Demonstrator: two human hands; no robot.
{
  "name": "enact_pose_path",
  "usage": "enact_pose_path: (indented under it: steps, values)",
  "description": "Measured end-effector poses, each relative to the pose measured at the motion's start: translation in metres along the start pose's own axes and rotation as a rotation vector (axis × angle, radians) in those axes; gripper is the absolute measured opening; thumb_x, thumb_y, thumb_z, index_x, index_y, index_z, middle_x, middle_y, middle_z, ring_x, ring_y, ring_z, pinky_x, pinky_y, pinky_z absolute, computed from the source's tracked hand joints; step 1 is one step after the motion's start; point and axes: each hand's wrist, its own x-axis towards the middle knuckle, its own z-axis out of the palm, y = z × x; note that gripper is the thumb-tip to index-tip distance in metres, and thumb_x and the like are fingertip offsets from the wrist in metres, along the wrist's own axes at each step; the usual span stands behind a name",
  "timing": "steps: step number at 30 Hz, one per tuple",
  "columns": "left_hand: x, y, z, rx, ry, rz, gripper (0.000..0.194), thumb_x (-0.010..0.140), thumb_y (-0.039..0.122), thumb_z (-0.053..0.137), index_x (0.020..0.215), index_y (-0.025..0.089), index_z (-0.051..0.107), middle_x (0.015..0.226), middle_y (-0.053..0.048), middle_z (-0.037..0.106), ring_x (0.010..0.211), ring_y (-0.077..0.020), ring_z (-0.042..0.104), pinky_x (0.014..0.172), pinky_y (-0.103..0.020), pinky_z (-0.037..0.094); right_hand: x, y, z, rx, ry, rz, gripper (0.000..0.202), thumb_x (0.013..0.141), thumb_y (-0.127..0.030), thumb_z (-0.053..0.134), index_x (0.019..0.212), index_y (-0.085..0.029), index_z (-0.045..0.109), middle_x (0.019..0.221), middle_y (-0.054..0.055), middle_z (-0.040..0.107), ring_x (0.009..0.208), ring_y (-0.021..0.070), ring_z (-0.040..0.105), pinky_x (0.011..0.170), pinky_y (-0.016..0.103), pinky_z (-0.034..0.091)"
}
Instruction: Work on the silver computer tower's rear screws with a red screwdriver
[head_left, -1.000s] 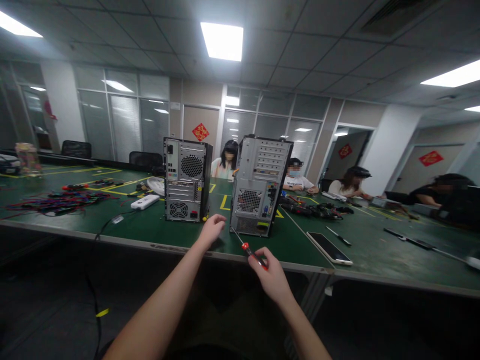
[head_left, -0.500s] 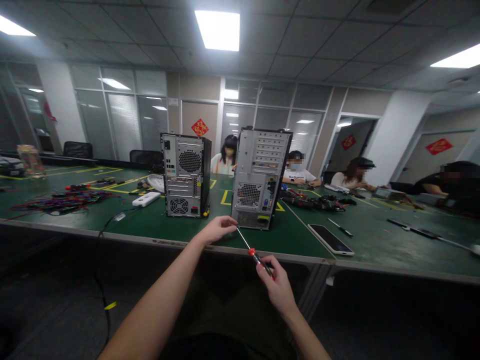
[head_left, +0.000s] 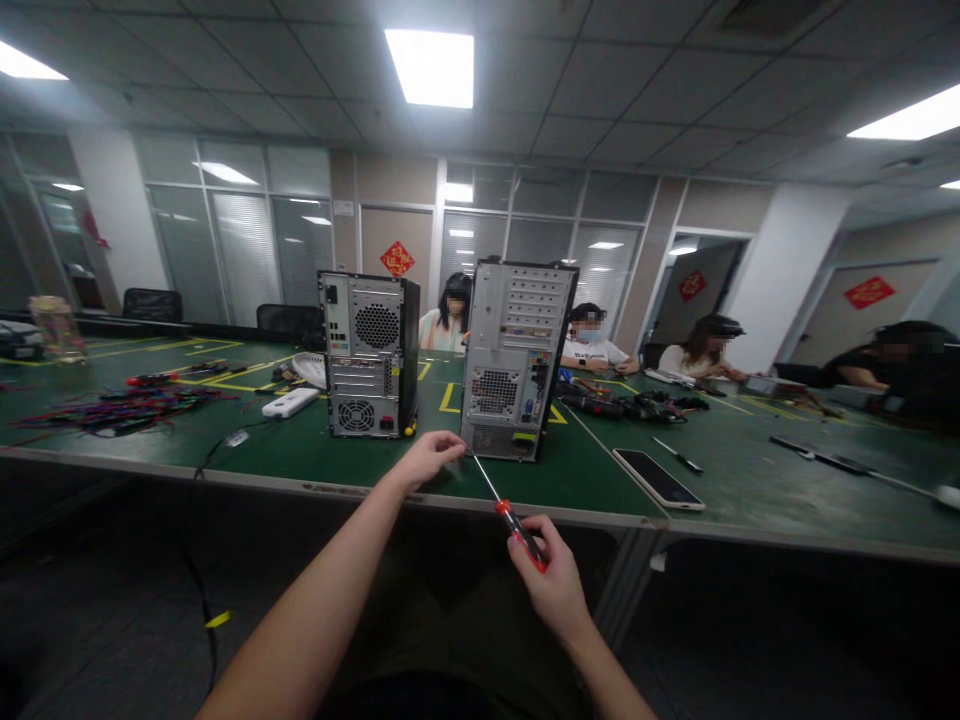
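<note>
A red-and-black screwdriver (head_left: 517, 530) is gripped by its handle in my right hand (head_left: 551, 575), in front of the table edge. Its thin shaft slants up and left to the lower left corner of a grey computer tower (head_left: 502, 345), whose back panel faces me. Right by the tip, my left hand (head_left: 431, 460) has thumb and fingers pressed together. Whether something small sits in that pinch cannot be made out. A second, smaller black-and-silver computer tower (head_left: 367, 355) stands upright to the left, apart from my hands.
On the green table (head_left: 420, 480) are a white power strip (head_left: 290, 403) and tangled cables (head_left: 124, 408) at left. A phone (head_left: 658, 480), a dark pen-like tool (head_left: 678, 456) and more cables (head_left: 652, 403) lie at right. Several people sit across the table.
My left fingertips have shifted slightly left of the tower's corner. The screwdriver stays in my right hand at nearly the same slant. The view has tilted very slightly.
</note>
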Motion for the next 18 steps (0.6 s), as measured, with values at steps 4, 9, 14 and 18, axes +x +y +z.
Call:
enact_pose_path:
  steps: [4, 9, 14, 18]
  values:
    - [0.000, 0.001, 0.000, -0.025, 0.003, -0.001, 0.040, 0.079, 0.050, 0.076, 0.096, 0.014, 0.075, 0.087, -0.006, 0.073, 0.080, -0.0159, 0.062, 0.078, -0.029, 0.047, -0.005, -0.001, 0.004, -0.161, -0.010, -0.085, 0.027, 0.092, -0.048, 0.061, 0.099, -0.023, 0.055, 0.061, -0.006, 0.052, 0.053, 0.0131, 0.046, 0.056, 0.025, 0.034]
    - [-0.002, 0.006, 0.000, -0.017, -0.016, -0.011, 0.041, 0.077, 0.050, 0.077, 0.094, 0.013, 0.075, 0.084, -0.006, 0.072, 0.079, -0.0160, 0.062, 0.077, -0.029, 0.048, -0.007, -0.003, 0.006, -0.258, 0.012, -0.118, 0.023, 0.093, -0.044, 0.059, 0.102, -0.024, 0.056, 0.062, -0.005, 0.056, 0.054, 0.0149, 0.054, 0.057, 0.025, 0.038]
    - [-0.005, 0.010, 0.001, -0.006, -0.041, -0.014, 0.040, 0.077, 0.050, 0.078, 0.094, 0.013, 0.075, 0.086, -0.006, 0.073, 0.079, -0.0159, 0.063, 0.076, -0.028, 0.047, -0.005, -0.001, 0.004, -0.279, 0.001, -0.140, 0.019, 0.092, -0.041, 0.060, 0.100, -0.024, 0.056, 0.063, -0.005, 0.058, 0.053, 0.0142, 0.054, 0.056, 0.024, 0.039]
    - [-0.006, 0.011, 0.001, 0.005, -0.038, -0.017, 0.043, 0.076, 0.052, 0.078, 0.094, 0.013, 0.075, 0.084, -0.006, 0.072, 0.079, -0.0167, 0.064, 0.074, -0.029, 0.047, -0.006, -0.002, 0.004, -0.294, 0.000, -0.157, 0.018, 0.092, -0.039, 0.060, 0.101, -0.024, 0.057, 0.063, -0.004, 0.060, 0.053, 0.0143, 0.056, 0.056, 0.024, 0.040]
